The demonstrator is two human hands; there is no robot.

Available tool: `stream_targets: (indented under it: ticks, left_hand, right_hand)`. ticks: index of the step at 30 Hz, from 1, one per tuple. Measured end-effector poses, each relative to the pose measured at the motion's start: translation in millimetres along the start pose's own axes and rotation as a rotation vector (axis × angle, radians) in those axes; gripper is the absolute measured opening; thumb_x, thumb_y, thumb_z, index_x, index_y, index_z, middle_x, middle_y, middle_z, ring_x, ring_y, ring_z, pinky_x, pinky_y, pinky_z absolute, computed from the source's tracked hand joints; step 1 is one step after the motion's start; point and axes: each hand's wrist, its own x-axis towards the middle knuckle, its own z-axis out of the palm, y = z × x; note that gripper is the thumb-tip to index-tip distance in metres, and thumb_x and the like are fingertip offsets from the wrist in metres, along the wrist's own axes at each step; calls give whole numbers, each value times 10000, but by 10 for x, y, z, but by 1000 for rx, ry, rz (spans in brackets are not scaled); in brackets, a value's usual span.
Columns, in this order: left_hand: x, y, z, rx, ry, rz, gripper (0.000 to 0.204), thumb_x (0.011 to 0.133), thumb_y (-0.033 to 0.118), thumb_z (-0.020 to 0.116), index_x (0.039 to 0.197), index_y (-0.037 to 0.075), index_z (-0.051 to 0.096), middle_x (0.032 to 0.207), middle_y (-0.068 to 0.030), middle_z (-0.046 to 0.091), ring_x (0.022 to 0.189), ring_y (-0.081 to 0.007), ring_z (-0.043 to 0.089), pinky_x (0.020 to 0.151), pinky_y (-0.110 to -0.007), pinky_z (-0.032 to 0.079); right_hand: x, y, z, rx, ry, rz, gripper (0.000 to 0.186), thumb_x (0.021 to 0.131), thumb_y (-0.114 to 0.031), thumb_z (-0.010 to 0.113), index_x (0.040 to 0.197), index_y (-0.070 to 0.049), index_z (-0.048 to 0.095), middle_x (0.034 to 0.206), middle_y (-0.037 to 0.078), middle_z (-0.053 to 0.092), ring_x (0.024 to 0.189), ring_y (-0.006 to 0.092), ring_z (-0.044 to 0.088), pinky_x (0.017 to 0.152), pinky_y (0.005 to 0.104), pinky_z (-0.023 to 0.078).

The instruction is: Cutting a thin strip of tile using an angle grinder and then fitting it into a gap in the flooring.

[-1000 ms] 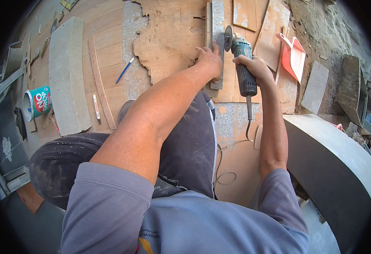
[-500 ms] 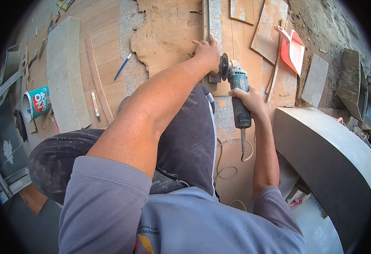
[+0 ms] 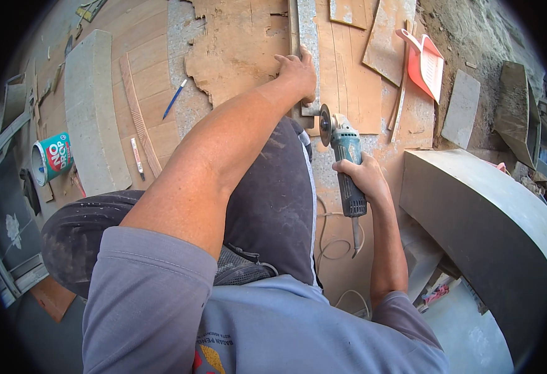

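Observation:
My left hand [image 3: 295,80] grips a narrow board [image 3: 293,22] beside a grey speckled strip [image 3: 308,31], its fingers curled over the edge. My right hand [image 3: 364,174] holds a teal-and-black angle grinder [image 3: 348,156] upright in the picture, disc at the top. The disc [image 3: 324,123] is just below and right of the strip's near end, apart from my left hand. The grinder's cord [image 3: 356,243] runs down into loops on the floor. A broken-edged wooden sheet [image 3: 230,43] lies left of the board, and my bent leg [image 3: 267,206] is beneath my left forearm.
At left are a concrete slab [image 3: 92,106], a wooden strip [image 3: 137,118], a blue pencil [image 3: 174,100], a marker [image 3: 137,156] and a teal can [image 3: 52,159]. A pink dustpan [image 3: 429,68] and loose boards [image 3: 389,37] lie upper right; a grey curved ledge [image 3: 479,212] borders the right side.
My right hand has moved the grinder toward my body, down the picture, from beside the strip to below its near end. My left hand stays on the board.

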Motion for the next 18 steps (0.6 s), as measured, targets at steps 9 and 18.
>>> stream_targets:
  ticks: [9,18]
  left_hand:
    - [10,12,-13,-17,-15,-6,1286,704,517,942,1606,-146,309,1722,-374,172,1438,-537,484,1120,-762,407]
    - [4,13,-16,-23,2,-5,1242,718,484,926,1607,-135,319,1721,-373,177,1431,-527,496,1112,-755,421]
  right_hand:
    - [-21,374,156,163,-5,-35,628,721,-380,837,1046,130,669,833,222,719,696,273,722,625,398,576]
    - [-23,113,103,151,-16,4,557,741,-326,831,1057,106,678,843,167,712,674,216,691,603,360,555]
